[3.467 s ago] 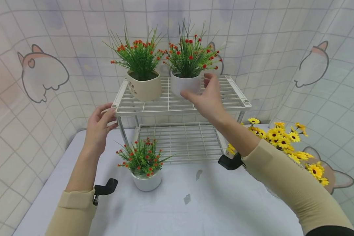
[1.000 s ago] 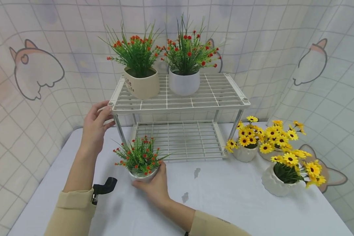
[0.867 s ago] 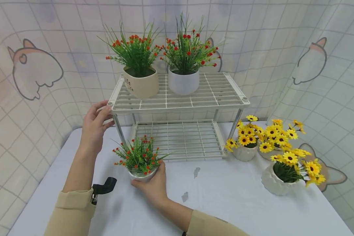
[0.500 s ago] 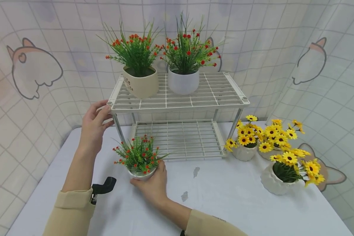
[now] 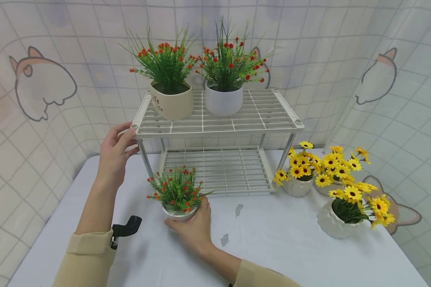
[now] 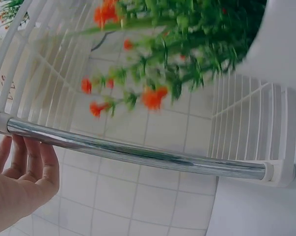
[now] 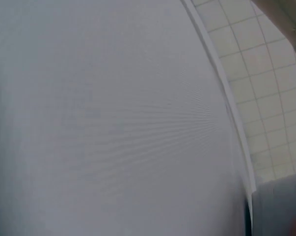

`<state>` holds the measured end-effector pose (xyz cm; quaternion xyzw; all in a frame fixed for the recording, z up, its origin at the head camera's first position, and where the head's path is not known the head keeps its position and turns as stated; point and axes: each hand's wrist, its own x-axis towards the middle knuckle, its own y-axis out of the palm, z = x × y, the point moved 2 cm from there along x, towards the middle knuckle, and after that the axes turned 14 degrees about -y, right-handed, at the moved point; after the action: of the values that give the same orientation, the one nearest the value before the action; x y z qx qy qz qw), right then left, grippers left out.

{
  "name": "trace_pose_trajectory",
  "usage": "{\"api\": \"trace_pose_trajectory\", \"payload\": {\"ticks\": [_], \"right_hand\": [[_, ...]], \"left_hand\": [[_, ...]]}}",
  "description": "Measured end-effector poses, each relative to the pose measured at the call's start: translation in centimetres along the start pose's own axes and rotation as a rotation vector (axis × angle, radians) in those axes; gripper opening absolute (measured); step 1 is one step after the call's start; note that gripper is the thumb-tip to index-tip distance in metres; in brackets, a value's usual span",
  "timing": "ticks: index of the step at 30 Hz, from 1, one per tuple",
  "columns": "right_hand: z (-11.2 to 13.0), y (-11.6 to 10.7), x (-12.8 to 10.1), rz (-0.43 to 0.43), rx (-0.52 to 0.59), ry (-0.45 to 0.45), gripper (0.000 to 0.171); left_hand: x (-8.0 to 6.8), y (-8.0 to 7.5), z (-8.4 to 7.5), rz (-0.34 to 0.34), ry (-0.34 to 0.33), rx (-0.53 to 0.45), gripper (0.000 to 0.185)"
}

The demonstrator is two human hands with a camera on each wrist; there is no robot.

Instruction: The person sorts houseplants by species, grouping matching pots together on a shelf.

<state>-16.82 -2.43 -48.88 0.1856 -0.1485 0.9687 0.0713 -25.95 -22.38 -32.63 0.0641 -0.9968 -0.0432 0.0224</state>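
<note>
My right hand [image 5: 195, 230] grips the small pot [image 5: 180, 214] on the counter [image 5: 273, 247], in front of the rack [image 5: 215, 127]. My left hand [image 5: 115, 153] clasps the rack's corner.

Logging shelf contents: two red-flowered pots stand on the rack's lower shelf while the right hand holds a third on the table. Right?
Not quite. The two pots stand on the rack's top shelf; the lower shelf holds none, as the head view shows. The right hand does hold the third pot on the table.

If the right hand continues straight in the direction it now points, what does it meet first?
The right hand already grips the small white pot; straight beyond probably stands the rack's front-left leg, though depth is unclear.
</note>
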Motion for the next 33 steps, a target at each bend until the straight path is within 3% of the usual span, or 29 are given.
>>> {"api": "trace_pose_trajectory", "payload": {"ticks": [13, 17, 22, 27, 33], "right_hand": [[-0.4, -5.2, -0.1, 0.056, 0.197, -0.044, 0.102], [0.4, -7.1, 0.1, 0.059, 0.199, -0.036, 0.109], [1.3, -9.7, 0.5, 0.038, 0.176, -0.034, 0.114], [2.6, -12.6, 1.0, 0.016, 0.178, -0.036, 0.118], [5.2, -16.4, 2.3, -0.016, 0.215, -0.101, 0.118]], "left_hand": [[-0.1, -0.1, -0.1, -0.01, 0.002, 0.057, 0.048], [-0.1, -0.1, -0.2, -0.018, 0.008, 0.078, 0.048], [-0.1, 0.1, 0.0, -0.009, 0.002, 0.03, 0.046], [-0.1, -0.1, 0.2, -0.014, 0.016, 0.071, 0.049], [0.1, -0.2, 0.1, -0.005, 0.013, 0.075, 0.051]]}}
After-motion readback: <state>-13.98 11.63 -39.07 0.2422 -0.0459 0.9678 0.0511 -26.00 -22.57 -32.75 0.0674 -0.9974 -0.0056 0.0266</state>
